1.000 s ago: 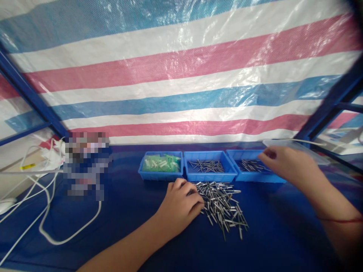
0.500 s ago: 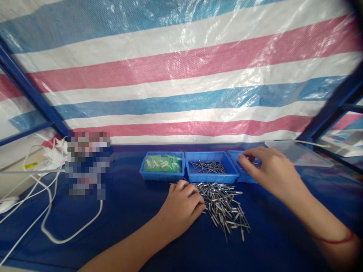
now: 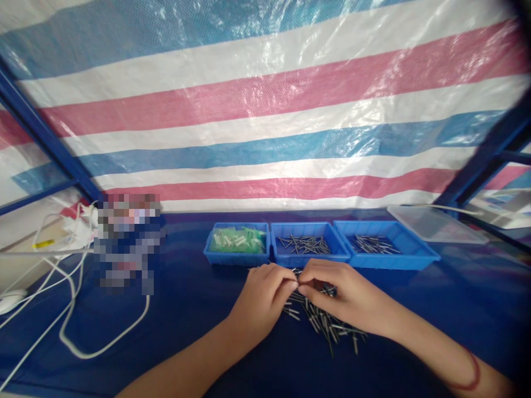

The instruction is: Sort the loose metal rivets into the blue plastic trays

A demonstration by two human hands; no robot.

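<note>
Over a loose pile of thin metal blind rivets (image 3: 326, 323), my two hands meet fingertip to fingertip. My left hand (image 3: 259, 298) is closed in a pinch, thumb against forefinger. From the right, my right hand (image 3: 352, 293) pinches at the same spot, its fingertips touching or nearly touching the left ones. Whatever is between the fingertips is too small and covered to make out. Part of the pile is hidden beneath both hands. Just behind them stand a blue middle bin (image 3: 309, 260) and a blue right bin (image 3: 398, 262), each holding thin metal pieces.
A blue left bin (image 3: 236, 258) contains green and whitish pieces. Behind the right bin lies a clear plastic lid (image 3: 440, 225). White cables (image 3: 103, 349) loop across the dark blue table (image 3: 182, 309) at left. A striped plastic sheet (image 3: 265, 110) hangs behind.
My right hand has come from above the right bin, down and leftward, to meet my left hand over the pile. The right bin's contents are now uncovered. My left fingers have drawn into a pinch.
</note>
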